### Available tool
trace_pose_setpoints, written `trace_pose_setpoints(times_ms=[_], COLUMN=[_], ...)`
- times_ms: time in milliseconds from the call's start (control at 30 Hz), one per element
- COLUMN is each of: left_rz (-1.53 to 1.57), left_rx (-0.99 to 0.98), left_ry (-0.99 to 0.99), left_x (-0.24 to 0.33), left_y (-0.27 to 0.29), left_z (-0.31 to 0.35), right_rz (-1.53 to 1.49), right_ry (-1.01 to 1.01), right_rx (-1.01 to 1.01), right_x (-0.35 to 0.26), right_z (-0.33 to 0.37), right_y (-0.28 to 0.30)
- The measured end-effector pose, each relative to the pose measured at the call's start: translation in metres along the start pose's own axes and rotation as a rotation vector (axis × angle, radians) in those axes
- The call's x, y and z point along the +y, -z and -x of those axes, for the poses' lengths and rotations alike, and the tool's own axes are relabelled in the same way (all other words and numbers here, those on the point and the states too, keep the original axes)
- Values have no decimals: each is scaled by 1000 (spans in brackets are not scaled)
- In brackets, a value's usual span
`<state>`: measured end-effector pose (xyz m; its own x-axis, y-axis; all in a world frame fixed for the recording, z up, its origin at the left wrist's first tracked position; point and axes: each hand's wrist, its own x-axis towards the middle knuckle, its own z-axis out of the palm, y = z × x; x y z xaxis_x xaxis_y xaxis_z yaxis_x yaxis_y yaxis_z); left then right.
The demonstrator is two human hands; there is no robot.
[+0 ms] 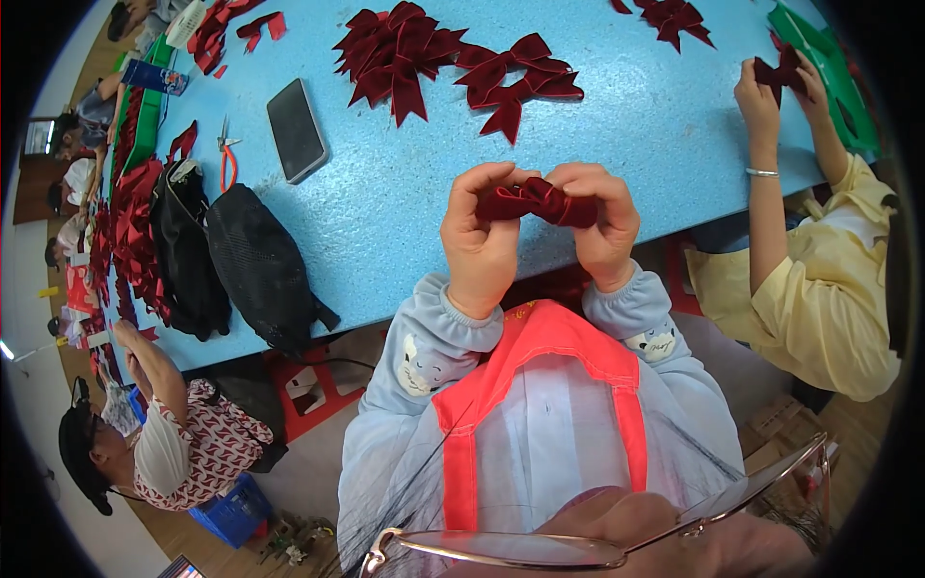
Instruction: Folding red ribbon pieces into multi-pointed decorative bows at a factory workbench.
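Note:
Between my two hands, just above the near edge of the blue table [385,231], is a dark red velvet bow [540,200]. My left hand [482,231] pinches its left loop with thumb and fingers. The right loop sits in the grip of my right hand [607,220]. A knot shows at the bow's middle, and its tails are mostly hidden. Beyond my hands lie a few loose velvet bows [515,82], beside a larger heap of similar bows [397,53].
Left of my hands lie a smartphone [298,131], orange-handled scissors or snips [228,164] and black bags [255,255]. Red ribbon pieces [135,226] and a green tray [145,130] are farther left. At right, a co-worker in yellow [819,289] holds another bow [779,72] near a green tray [838,87].

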<state>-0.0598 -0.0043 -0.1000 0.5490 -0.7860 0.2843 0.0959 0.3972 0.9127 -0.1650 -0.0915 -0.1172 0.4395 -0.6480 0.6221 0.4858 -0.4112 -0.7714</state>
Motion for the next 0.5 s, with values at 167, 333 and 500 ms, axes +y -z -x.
trace_pose_setpoints(times_ms=[167,333,500], left_rz=[-222,-172,-49], left_rx=[15,-31,-156], left_ry=[-140,-113,79], left_x=[4,7,28], left_y=[-4,-5,-2], left_z=[3,-1,-2], right_rz=[224,136,149], right_ry=[213,228,235], right_rx=[-26,39,-15], right_x=[3,7,5], right_z=[-4,-1,-3], right_y=[6,4,5])
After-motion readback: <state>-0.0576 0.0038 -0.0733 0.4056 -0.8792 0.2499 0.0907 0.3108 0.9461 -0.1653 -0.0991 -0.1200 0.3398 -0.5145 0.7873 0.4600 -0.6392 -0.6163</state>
